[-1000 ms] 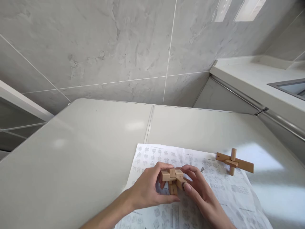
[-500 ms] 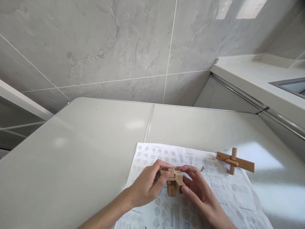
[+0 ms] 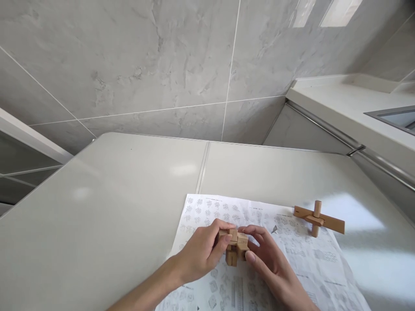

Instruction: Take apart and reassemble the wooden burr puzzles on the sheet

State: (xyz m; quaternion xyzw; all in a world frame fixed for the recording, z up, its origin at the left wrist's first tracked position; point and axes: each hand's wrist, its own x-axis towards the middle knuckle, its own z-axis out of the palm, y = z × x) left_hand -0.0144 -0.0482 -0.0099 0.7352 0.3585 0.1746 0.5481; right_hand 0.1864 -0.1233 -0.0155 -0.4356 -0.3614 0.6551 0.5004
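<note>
A wooden burr puzzle [image 3: 232, 248] made of interlocking blocks is held between my two hands above a printed sheet. My left hand [image 3: 202, 245] grips its left side, thumb on the near face and index finger across the top. On the other side, my right hand [image 3: 270, 261] has its thumb against the lower right block and curled fingers behind the upper right. The fingertips behind the puzzle are partly hidden. Beneath lies the instruction sheet [image 3: 201, 220], creased and covered with small diagrams.
On the sheet's far right edge rests another wooden puzzle [image 3: 333, 224], with a flat slat crossed by a round peg. The white table [image 3: 97, 216] has a seam down its middle. A grey tiled wall [image 3: 145, 65] stands behind, and a white ledge [image 3: 337, 103] runs along the right.
The burr puzzle has turned slightly in my hands, its lower blocks shifting a little to the left. Both hands keep nearly the same place and hold.
</note>
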